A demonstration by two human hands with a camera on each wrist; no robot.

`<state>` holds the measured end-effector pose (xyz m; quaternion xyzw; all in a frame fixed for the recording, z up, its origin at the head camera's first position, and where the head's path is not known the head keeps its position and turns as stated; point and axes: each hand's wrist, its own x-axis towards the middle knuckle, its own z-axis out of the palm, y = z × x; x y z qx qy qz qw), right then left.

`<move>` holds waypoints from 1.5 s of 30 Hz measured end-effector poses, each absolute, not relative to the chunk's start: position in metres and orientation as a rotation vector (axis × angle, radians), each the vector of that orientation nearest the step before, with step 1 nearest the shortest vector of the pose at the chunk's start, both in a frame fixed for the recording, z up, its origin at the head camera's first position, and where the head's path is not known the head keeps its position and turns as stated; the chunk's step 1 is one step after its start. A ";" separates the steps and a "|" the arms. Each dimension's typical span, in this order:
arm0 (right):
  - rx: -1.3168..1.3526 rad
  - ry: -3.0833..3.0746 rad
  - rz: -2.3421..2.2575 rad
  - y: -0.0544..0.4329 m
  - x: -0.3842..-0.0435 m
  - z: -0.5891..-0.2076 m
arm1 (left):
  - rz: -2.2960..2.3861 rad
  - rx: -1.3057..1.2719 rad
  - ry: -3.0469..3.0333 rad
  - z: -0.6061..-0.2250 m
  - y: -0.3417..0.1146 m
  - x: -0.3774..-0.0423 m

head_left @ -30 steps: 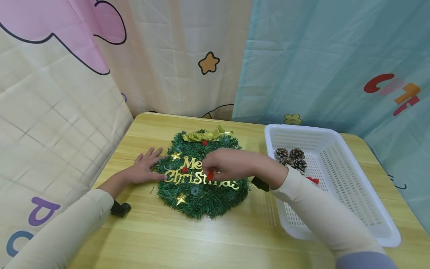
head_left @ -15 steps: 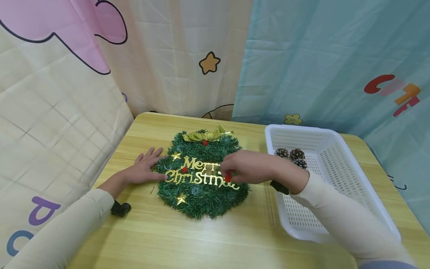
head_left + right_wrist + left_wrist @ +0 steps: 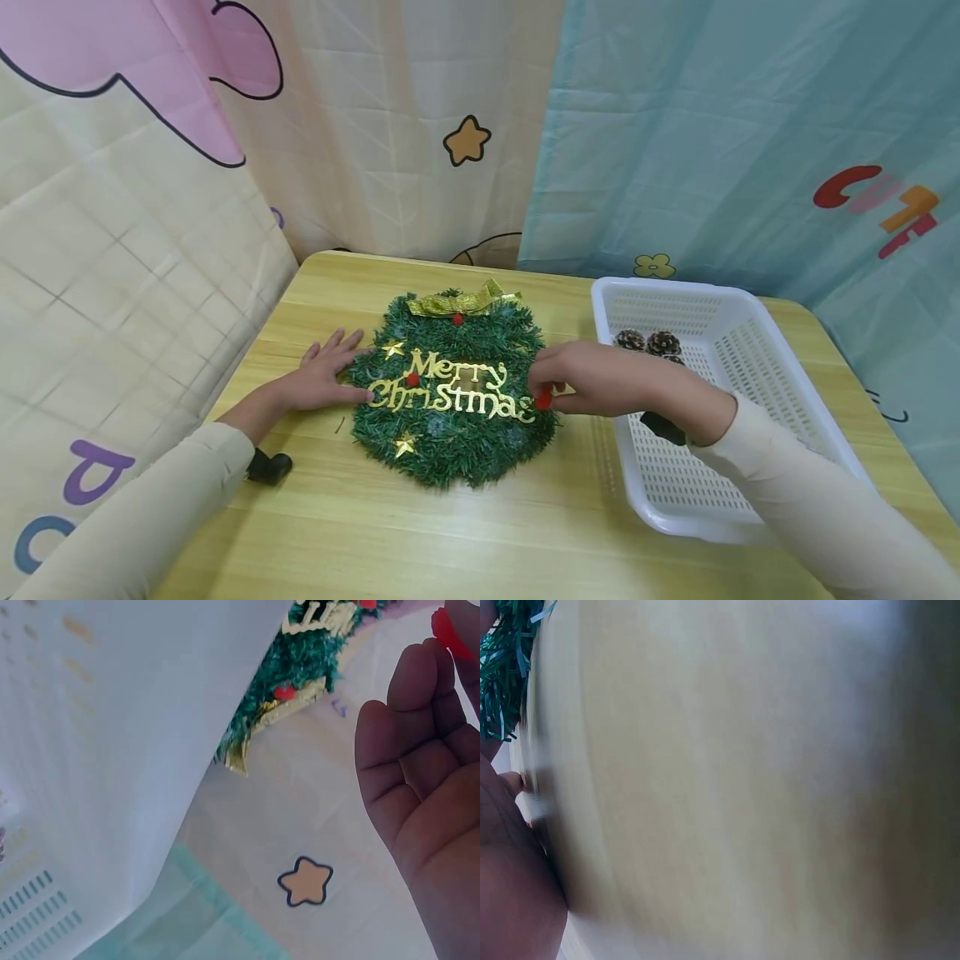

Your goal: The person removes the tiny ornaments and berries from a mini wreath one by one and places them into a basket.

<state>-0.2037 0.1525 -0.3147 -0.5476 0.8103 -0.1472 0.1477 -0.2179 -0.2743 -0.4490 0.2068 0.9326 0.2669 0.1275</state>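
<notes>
A green tinsel wreath (image 3: pixel 457 467) lies on the table, with a gold "Merry Christmas" sign (image 3: pixel 450 400) across its middle. Gold stars (image 3: pixel 405 443), a gold ribbon (image 3: pixel 453 303) and red balls (image 3: pixel 457 319) decorate it. My left hand (image 3: pixel 318 382) is spread flat, fingers at the wreath's left edge. At the wreath's right side, my right hand (image 3: pixel 585 379) pinches a small red ornament (image 3: pixel 543 398) between thumb and fingertips, close by the end of the lettering. In the right wrist view the red ornament (image 3: pixel 450 634) is partly hidden by the thumb.
A white perforated plastic basket (image 3: pixel 652 285) stands at the right, under my right forearm. Inside it are several pine cones (image 3: pixel 663 342), partly covered by the arm. Patterned curtains (image 3: pixel 420 125) hang behind the wooden table (image 3: pixel 420 533).
My right hand has moved right with the red ornament, from the middle of the lettering to the wreath's right side, uncovering the sign. My left hand has stayed in place.
</notes>
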 end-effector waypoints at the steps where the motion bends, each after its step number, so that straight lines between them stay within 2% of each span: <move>1: -1.563 2.346 -0.431 0.156 -0.203 -0.313 | 0.777 0.602 2.713 -0.449 -0.274 -0.218; 12: -1.379 2.541 -0.446 0.201 -0.202 -0.306 | 0.794 0.607 2.708 -0.452 -0.274 -0.219; 20: -1.145 2.708 -0.517 0.243 -0.199 -0.301 | 0.783 0.602 2.712 -0.451 -0.273 -0.219; 33: -0.842 2.779 -0.563 0.299 -0.211 -0.327 | 0.781 0.601 2.711 -0.452 -0.275 -0.219; 45: -0.639 2.610 -0.497 0.317 -0.211 -0.335 | 0.781 0.596 2.714 -0.451 -0.275 -0.217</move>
